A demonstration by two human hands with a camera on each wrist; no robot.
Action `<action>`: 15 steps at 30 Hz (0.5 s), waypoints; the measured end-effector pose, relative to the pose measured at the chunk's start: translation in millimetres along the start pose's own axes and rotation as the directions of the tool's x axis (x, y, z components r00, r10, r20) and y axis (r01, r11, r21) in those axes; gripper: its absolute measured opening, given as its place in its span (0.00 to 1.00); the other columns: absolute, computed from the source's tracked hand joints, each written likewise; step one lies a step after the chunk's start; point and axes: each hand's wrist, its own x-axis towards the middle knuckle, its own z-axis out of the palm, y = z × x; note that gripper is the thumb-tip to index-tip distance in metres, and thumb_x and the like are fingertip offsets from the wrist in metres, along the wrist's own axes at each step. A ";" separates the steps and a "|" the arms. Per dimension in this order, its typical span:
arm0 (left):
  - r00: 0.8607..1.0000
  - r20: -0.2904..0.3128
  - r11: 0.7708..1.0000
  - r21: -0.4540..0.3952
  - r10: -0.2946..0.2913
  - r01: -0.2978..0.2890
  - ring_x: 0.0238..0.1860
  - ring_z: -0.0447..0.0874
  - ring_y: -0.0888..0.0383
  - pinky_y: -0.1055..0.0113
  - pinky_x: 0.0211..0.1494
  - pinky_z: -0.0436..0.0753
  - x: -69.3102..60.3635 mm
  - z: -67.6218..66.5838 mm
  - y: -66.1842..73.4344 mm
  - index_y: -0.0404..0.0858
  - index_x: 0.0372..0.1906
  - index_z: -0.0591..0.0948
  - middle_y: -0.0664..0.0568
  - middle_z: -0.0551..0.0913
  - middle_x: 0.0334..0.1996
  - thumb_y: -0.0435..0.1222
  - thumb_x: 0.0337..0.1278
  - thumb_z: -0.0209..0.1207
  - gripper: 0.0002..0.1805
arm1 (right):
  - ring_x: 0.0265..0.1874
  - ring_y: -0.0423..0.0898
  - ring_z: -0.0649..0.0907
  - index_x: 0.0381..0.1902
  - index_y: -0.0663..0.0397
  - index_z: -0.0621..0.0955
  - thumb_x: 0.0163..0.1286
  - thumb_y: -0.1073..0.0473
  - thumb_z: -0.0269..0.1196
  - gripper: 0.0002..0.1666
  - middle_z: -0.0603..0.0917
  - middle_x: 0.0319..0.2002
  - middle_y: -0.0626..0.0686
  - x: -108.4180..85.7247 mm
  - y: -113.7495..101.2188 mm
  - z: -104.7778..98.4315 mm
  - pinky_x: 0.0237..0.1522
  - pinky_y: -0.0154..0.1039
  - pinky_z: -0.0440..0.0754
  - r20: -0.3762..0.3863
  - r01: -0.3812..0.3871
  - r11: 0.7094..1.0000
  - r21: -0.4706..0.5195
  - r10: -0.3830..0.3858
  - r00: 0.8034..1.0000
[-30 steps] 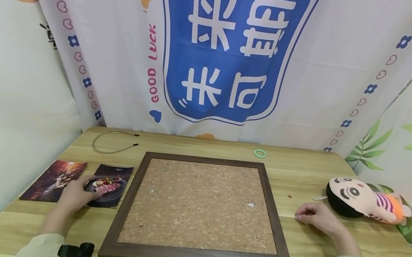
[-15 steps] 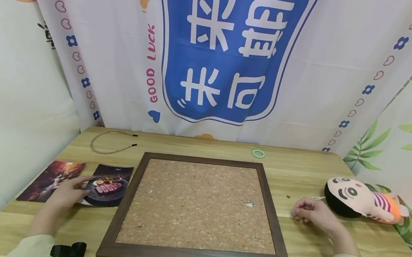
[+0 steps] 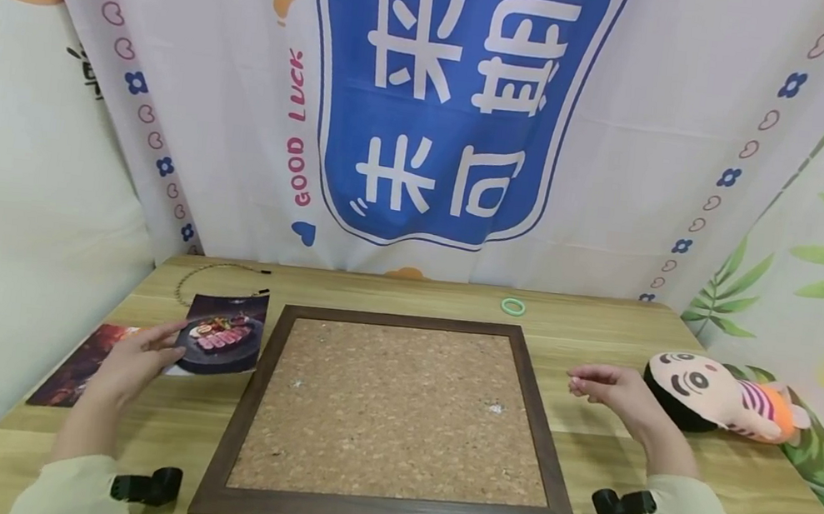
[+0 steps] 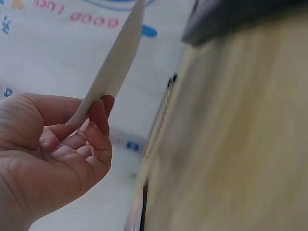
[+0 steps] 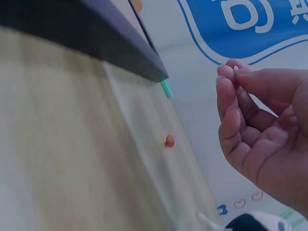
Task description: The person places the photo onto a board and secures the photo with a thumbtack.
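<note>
Between the two hands lies a cork board (image 3: 395,414) in a dark wooden frame, flat on the desk (image 3: 378,295), its long side facing the person. That central spot probably serves to put its whole surface within reach of either side.

Left of the board, the left hand (image 3: 130,357) pinches a food print (image 3: 223,333) at its near-left edge. The left wrist view shows the sheet almost edge-on, above the desk, thumb on one face and fingers on the other. Gripping only the margin leaves the plate of meat almost uncovered and likely keeps the thin sheet from bending much. From the head camera its lower right corner meets the frame's outline; whether they touch, I cannot tell. Under and beside this hand lies a second print (image 3: 71,372), partly covered by it.

Right of the board, the right hand (image 3: 619,396) is raised, thumb and fingertips brought together on what looks like a tiny pale thing (image 5: 236,68), too small to name; such a tip pinch would suit something that slight. Below it, a small red piece (image 5: 169,141) rests on the desk.

Beyond the right hand, on its outer side, lies a doll (image 3: 714,393). Farther off than both hands sit a green ring (image 3: 514,313) and a cord (image 3: 178,289), perhaps to stay out of their way.
</note>
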 end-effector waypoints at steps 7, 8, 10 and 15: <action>0.998 0.008 0.976 -0.211 0.059 -0.056 0.40 0.70 0.70 0.75 0.42 0.71 12.6 29.9 31.9 0.35 0.64 0.55 0.37 0.65 0.54 0.36 0.56 0.53 0.32 | 0.35 0.48 0.79 0.48 0.75 0.71 0.59 0.59 0.59 0.25 0.78 0.40 0.64 12.6 -13.0 8.0 0.40 0.47 0.73 0.003 -0.002 1.000 0.025 0.002 1.000; 0.996 0.031 0.969 -0.236 0.082 -0.072 0.39 0.70 0.70 0.75 0.43 0.70 12.5 35.2 38.9 0.33 0.64 0.54 0.35 0.63 0.54 0.34 0.56 0.51 0.32 | 0.35 0.47 0.79 0.48 0.75 0.71 0.59 0.58 0.59 0.26 0.77 0.41 0.65 14.3 -14.6 9.3 0.40 0.48 0.73 0.005 -0.003 1.000 0.029 0.003 1.000; 0.992 0.049 0.954 -0.282 0.120 -0.101 0.37 0.71 0.70 0.76 0.42 0.71 13.5 47.5 51.5 0.29 0.63 0.53 0.31 0.61 0.54 0.30 0.57 0.49 0.30 | 0.36 0.47 0.78 0.49 0.74 0.71 0.58 0.57 0.59 0.27 0.76 0.42 0.66 17.9 -18.1 11.9 0.42 0.48 0.72 0.016 -0.008 0.999 0.035 0.008 1.000; 0.982 0.079 0.938 -0.316 0.173 -0.140 0.35 0.72 0.68 0.76 0.39 0.72 19.2 77.0 74.5 0.27 0.61 0.57 0.29 0.64 0.51 0.26 0.55 0.48 0.28 | 0.37 0.50 0.78 0.49 0.73 0.72 0.59 0.57 0.59 0.26 0.77 0.42 0.63 28.0 -28.0 19.5 0.44 0.50 0.70 0.032 0.032 0.999 0.034 -0.033 0.999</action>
